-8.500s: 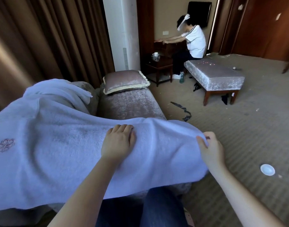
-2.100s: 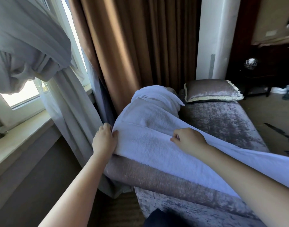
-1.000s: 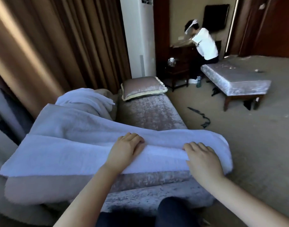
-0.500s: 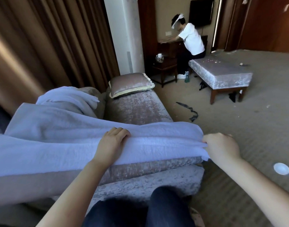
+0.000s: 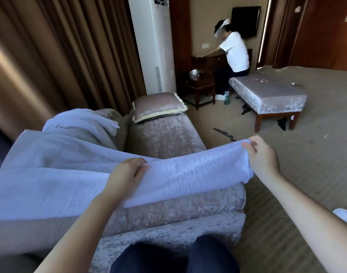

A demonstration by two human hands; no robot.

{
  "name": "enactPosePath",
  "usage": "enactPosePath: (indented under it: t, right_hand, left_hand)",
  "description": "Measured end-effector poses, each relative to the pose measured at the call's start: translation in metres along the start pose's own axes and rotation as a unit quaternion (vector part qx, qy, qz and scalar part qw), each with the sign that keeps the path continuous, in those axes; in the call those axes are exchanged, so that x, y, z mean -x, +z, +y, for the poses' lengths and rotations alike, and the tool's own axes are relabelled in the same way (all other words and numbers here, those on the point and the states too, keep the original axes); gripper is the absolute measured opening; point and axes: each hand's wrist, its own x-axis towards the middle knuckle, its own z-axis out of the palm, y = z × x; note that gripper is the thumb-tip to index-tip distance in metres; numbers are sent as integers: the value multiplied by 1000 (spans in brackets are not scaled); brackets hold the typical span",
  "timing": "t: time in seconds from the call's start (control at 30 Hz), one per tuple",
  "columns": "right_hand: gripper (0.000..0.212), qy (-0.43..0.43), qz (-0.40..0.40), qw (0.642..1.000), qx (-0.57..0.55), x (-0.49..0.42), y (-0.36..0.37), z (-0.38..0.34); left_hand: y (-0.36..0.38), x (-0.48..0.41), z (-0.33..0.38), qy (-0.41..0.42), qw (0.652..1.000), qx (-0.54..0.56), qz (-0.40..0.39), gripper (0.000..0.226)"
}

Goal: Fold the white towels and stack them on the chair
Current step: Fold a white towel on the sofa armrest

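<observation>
A white towel (image 5: pixel 188 174) lies folded lengthways across the near end of the long plush chair (image 5: pixel 168 138). Its left part spreads flat over the chair's side. The right end is lifted clear of the seat edge, out over the carpet (image 5: pixel 306 164).

The right hand (image 5: pixel 264 160) pinches that raised end, fingers curled round the cloth. The left hand (image 5: pixel 125 174) sits mid-towel, fingers bent over a ridge of the fold with the thumb alongside, gripping it.

A second towel (image 5: pixel 80 123) lies bunched on the chair's back, just behind the first. Beyond it a cushion (image 5: pixel 159 105) rests at the far end, near the brown curtain (image 5: pixel 60 56).

Across the room another person (image 5: pixel 235 52) sits on a bench (image 5: pixel 267 95), well apart.
</observation>
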Motion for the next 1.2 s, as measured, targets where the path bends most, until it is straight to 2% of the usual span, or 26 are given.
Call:
enactPosePath:
  t: [0.07,0.2,0.37,0.43,0.53,0.6,0.67,0.83,1.03,1.13,1.2]
  right_hand:
    - [12,15,-23,999,24,-5,10,3]
    - [13,17,-94,995,17,-23,13,9]
    - [12,39,-165,984,61,-27,22,19]
    - [16,56,-150,987,17,-23,19,19]
    - [25,114,-115,982,-98,1,7,16]
    - [35,92,-85,990,-62,30,6,23]
    - [33,63,-44,997,-17,59,8,29]
    - [19,19,55,998,-4,87,8,29]
    - [9,28,62,996,-48,93,15,40]
    - [11,46,60,983,-169,82,12,44]
    - [14,72,11,951,-299,71,1,41]
  left_hand:
    - [-3,-14,1,-43,999,-18,-14,16]
    - [-4,-36,-6,-74,996,-38,-21,17]
    - [19,-47,-22,-113,989,-34,-91,21]
    - [23,-46,-25,-78,993,-65,-60,20]
    - [22,-41,-17,20,988,-143,45,24]
    - [25,-39,4,57,987,-124,89,28]
    - [34,-36,30,90,985,-105,103,26]
    - [66,-28,80,161,981,-74,76,25]
    - [84,-11,91,148,987,-46,48,21]
    - [84,-10,92,144,987,-54,41,21]
    - [82,-11,92,137,989,-33,37,21]
